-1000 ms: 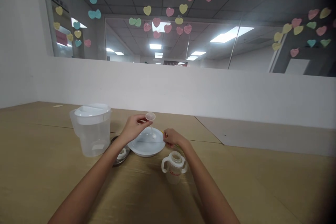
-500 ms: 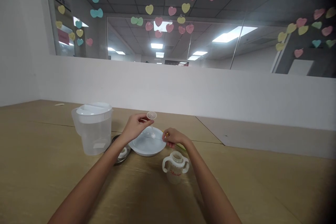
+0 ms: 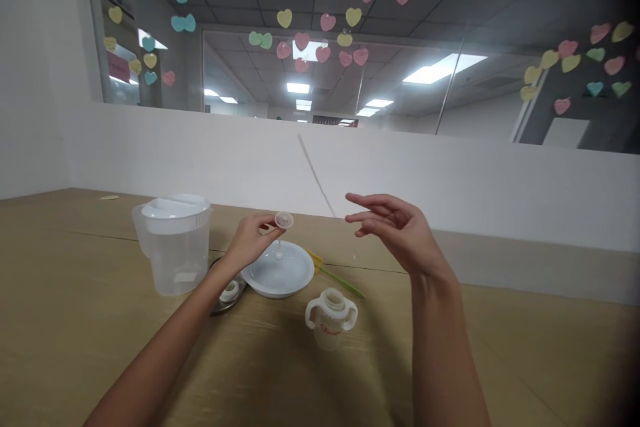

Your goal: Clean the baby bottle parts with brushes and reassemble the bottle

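My left hand (image 3: pixel 253 238) pinches a small clear plastic straw piece (image 3: pixel 285 220) by its round top. Its thin stem and rounded end (image 3: pixel 279 255) hang over a white bowl (image 3: pixel 300 285). My right hand (image 3: pixel 393 227) is raised to the right of the bowl, fingers apart and pointing left. Just left of its fingertips, a thin grey stick (image 3: pixel 316 175) slants in front of the wall, blurred; it appears apart from the fingers, and its kind is unclear. Below stands a clear two-handled baby cup (image 3: pixel 329 330), upright and without a lid.
A lidded clear pitcher (image 3: pixel 180 253) stands at the left. Between it and the bowl lies a metal dish (image 3: pixel 235 300) with a white ring-shaped part (image 3: pixel 231 291). A green stick with a yellow end (image 3: pixel 343 280) lies right of the bowl. A white wall (image 3: pixel 250 160) rises behind the table.
My right hand has moved up and right from the bowl's edge, and its fingers have spread. The thin grey stick now shows in the air. My left hand still holds the straw piece.
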The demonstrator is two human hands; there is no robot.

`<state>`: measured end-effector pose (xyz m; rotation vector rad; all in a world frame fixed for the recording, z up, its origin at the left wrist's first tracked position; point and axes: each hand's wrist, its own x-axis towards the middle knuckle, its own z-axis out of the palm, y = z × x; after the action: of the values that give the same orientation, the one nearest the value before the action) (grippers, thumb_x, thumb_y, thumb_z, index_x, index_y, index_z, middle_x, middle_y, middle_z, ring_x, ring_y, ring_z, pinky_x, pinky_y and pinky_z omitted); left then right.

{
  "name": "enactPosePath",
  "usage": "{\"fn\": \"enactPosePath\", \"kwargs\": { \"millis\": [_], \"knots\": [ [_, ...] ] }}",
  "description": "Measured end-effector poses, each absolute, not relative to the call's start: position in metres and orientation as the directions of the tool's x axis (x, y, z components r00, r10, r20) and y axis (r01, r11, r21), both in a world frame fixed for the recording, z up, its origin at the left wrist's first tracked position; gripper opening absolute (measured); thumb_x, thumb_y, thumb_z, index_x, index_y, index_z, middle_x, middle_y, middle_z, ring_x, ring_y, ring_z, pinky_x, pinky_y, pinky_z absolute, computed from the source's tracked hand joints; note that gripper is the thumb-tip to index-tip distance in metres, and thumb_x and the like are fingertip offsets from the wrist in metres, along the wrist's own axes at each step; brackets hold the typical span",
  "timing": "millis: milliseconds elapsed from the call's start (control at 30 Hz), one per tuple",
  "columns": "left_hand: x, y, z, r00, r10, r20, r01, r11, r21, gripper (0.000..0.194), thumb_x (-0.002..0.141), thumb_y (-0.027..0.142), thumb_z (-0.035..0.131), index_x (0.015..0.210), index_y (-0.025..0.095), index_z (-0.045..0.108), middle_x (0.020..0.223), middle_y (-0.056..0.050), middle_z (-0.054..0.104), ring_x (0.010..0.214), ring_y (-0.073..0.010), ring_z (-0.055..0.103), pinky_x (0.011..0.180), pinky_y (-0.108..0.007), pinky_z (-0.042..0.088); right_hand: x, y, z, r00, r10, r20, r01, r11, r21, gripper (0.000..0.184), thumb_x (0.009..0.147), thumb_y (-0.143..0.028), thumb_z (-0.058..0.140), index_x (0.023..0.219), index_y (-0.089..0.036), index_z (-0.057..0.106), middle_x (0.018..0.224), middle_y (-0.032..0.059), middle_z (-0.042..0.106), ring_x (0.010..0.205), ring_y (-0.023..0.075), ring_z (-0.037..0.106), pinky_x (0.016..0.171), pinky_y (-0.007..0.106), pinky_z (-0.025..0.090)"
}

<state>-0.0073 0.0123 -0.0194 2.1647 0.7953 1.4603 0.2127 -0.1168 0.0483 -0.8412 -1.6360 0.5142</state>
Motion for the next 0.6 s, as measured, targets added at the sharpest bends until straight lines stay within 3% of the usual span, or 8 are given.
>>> {"fn": "enactPosePath", "kwargs": {
  "millis": [100,233,333,433,500,600],
  "knots": [
    [0.004,0.016,-0.026,0.195,0.724,0.662,0.086,-0.685,0.723,0.024,0.072,0.034,0.062,0.084,0.015,0.07,0.083,-0.006,0.071,0.075,-0.0186,0.063,0.07,-0.029,0.049,0.186,-0.12,0.046,-0.092,0.841,0.533,0.435,0.516,-0.738,0.018,0.071,-0.023,0.069,0.086,-0.014,0.066,0.099,0.009,0.067,0.073,0.017,0.066,0.069,0.031,0.055],
    [0.02,0.029,-0.034,0.042,0.759,0.65,-0.043,-0.648,0.76,0.029,0.07,0.036,0.064,0.085,0.012,0.069,0.085,-0.009,0.071,0.078,-0.0189,0.064,0.074,-0.03,0.049,0.144,-0.123,0.042,-0.255,0.871,0.42,0.635,0.479,-0.607,0.009,0.077,-0.015,0.058,0.079,-0.015,0.067,0.075,0.0017,0.068,0.07,0.013,0.064,0.064,0.022,0.05],
    [0.017,0.038,-0.032,0.034,0.734,0.679,-0.025,-0.678,0.734,0.028,0.069,0.036,0.065,0.084,0.013,0.07,0.083,-0.007,0.071,0.076,-0.0184,0.064,0.075,-0.03,0.049,0.127,-0.136,0.034,-0.537,0.828,0.162,0.705,0.546,-0.453,0.009,0.077,-0.02,0.062,0.081,-0.018,0.07,0.075,-0.0006,0.069,0.067,0.0106,0.063,0.058,0.018,0.044],
    [0.006,0.039,-0.025,0.004,0.714,0.701,-0.033,-0.7,0.713,0.026,0.069,0.035,0.066,0.083,0.014,0.07,0.083,-0.006,0.071,0.078,-0.0182,0.064,0.076,-0.03,0.049,0.129,-0.154,0.013,-0.67,0.725,-0.161,0.727,0.595,-0.343,0.022,0.073,-0.02,0.068,0.096,-0.018,0.07,0.072,0.0003,0.07,0.063,0.0114,0.062,0.052,0.018,0.04],
    [-0.001,0.036,-0.02,-0.01,0.702,0.712,-0.071,-0.711,0.7,0.027,0.068,0.035,0.067,0.085,0.014,0.071,0.085,-0.006,0.07,0.08,-0.018,0.063,0.078,-0.029,0.049,0.138,-0.167,-0.008,-0.719,0.641,-0.268,0.691,0.617,-0.376,0.027,0.073,-0.017,0.069,0.1,-0.019,0.069,0.069,0.0004,0.069,0.062,0.0133,0.062,0.051,0.02,0.04],
    [-0.006,0.03,-0.014,-0.03,0.692,0.721,-0.11,-0.72,0.686,0.028,0.067,0.033,0.068,0.087,0.013,0.071,0.083,-0.005,0.07,0.08,-0.0177,0.063,0.079,-0.029,0.048,0.152,-0.193,-0.048,-0.77,0.609,-0.188,0.575,0.537,-0.617,0.019,0.081,-0.022,0.061,0.099,-0.023,0.067,0.081,0.0009,0.068,0.072,0.0143,0.062,0.061,0.023,0.046]
  ]
}}
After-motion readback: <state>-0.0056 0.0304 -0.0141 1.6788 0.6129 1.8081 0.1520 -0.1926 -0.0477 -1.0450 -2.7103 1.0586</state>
